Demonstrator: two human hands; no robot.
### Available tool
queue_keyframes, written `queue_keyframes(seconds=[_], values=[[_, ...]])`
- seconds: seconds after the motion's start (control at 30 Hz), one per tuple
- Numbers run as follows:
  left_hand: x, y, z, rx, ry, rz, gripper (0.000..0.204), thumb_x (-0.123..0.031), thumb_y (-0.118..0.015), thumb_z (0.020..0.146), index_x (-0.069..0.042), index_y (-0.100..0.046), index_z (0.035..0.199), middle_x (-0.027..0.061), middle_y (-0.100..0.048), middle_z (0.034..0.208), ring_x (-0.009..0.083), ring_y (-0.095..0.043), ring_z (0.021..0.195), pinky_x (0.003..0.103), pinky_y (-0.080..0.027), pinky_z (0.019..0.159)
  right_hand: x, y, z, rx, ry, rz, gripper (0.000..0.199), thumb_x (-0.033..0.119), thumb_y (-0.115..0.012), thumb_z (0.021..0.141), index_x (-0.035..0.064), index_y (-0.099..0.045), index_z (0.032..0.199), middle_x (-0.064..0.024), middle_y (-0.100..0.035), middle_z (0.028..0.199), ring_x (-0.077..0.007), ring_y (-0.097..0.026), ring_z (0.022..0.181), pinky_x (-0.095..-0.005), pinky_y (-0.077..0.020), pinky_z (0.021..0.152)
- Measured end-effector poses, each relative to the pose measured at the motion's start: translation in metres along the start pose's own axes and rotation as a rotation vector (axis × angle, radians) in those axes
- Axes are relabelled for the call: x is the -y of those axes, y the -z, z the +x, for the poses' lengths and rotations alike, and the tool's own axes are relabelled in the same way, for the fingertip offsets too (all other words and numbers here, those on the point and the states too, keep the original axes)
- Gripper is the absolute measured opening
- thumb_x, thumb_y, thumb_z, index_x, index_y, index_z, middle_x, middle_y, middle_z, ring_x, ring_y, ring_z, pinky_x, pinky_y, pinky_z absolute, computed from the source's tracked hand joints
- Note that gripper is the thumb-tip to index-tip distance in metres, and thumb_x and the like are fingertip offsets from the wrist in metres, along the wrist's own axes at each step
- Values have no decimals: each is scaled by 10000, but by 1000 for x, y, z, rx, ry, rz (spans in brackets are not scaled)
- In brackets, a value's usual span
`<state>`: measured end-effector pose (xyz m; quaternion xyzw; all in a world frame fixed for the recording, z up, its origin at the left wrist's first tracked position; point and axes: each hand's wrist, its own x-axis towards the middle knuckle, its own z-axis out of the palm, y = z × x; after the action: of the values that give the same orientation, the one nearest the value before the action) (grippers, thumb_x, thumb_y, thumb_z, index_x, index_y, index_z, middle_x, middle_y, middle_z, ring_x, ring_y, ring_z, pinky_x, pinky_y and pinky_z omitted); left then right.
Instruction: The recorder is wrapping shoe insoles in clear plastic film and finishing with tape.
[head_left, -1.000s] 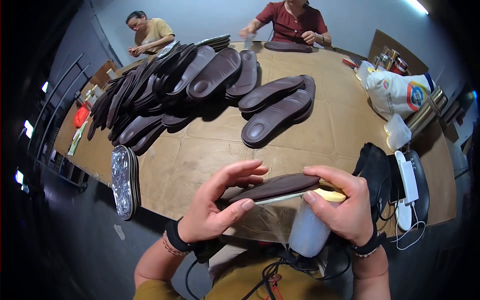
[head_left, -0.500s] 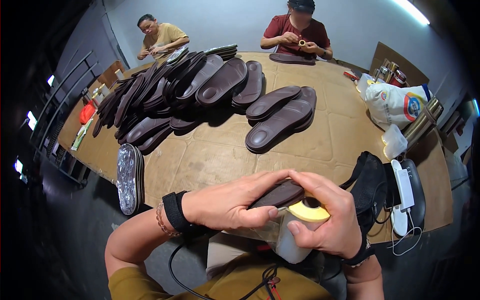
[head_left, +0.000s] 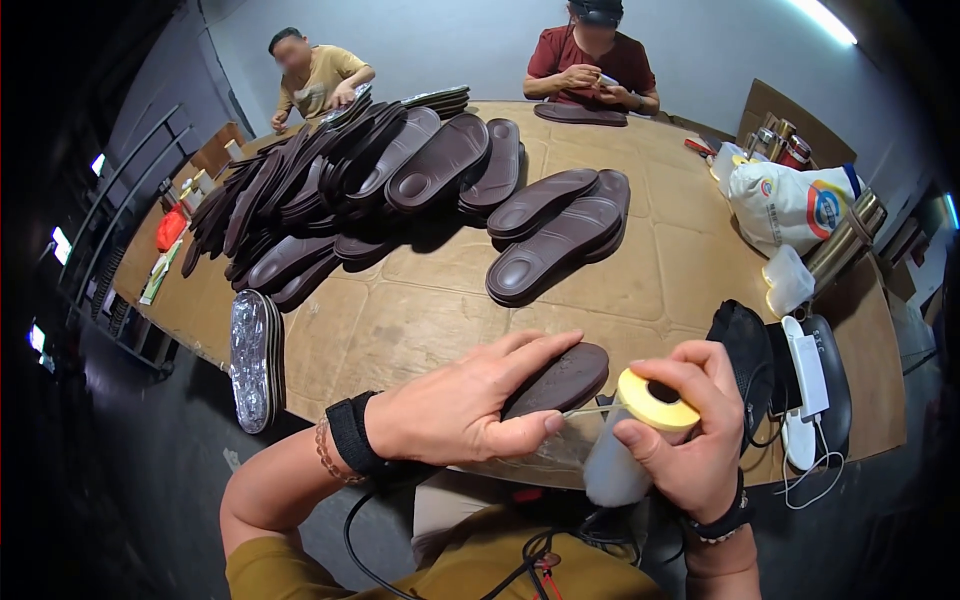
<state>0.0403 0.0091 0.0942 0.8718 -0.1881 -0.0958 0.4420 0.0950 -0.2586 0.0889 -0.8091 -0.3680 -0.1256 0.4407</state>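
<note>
My left hand (head_left: 460,400) lies over a dark brown insole (head_left: 568,378) at the near table edge, fingers along its top and thumb at its near side. A roll of pale yellow tape (head_left: 672,412) is gripped in my right hand (head_left: 695,440), thumb in front and fingers curled around its far side. A short narrow strip of tape (head_left: 592,410) stretches from the roll to the tip of my left thumb. Below the roll hangs a translucent whitish cylinder (head_left: 615,468); I cannot tell whether it is joined to the roll.
A large heap of brown insoles (head_left: 300,190) covers the table's left. A smaller stack (head_left: 555,240) lies mid-table. Right are a white bag (head_left: 790,205), a gold flask (head_left: 845,245), a black mesh pouch (head_left: 738,360) and a white power bank (head_left: 808,375). Two people sit opposite.
My right hand has moved right, away from the insole, with the tape roll. More of the strip shows between the roll and my left thumb. The left hand stays on the insole.
</note>
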Motion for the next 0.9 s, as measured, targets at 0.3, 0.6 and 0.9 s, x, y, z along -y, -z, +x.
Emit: queue_keyframes(seconds=[0.3, 0.6, 0.9], values=[[5, 3, 0, 11, -12, -27, 861, -468, -606, 956, -19, -332, 1639, 262, -500, 1475, 416, -531, 1361, 454, -412, 1164, -26, -12, 3, 65, -454, 738, 287, -34, -773, 861, -24, -711, 1141, -79, -560, 1122, -135, -617, 1019, -269, -579, 818], [37, -13, 32, -57, 206, 334, 810, -484, -631, 946, 10, -426, 1554, 305, -530, 1443, 494, -552, 1290, 513, -416, 1142, -66, -91, -25, 265, -538, 880, 684, 593, -384, 1123, -17, -527, 1397, -167, -593, 1352, -254, -579, 1260, -366, -440, 1101], [51, -17, 36, -132, 181, 438, 805, -464, -658, 923, -3, -447, 1549, 298, -529, 1452, 496, -557, 1270, 521, -400, 1152, -92, -105, -37, 555, -629, 928, 864, 69, -804, 901, 17, -330, 1621, -173, -499, 1518, -207, -608, 1285, -334, -575, 977]])
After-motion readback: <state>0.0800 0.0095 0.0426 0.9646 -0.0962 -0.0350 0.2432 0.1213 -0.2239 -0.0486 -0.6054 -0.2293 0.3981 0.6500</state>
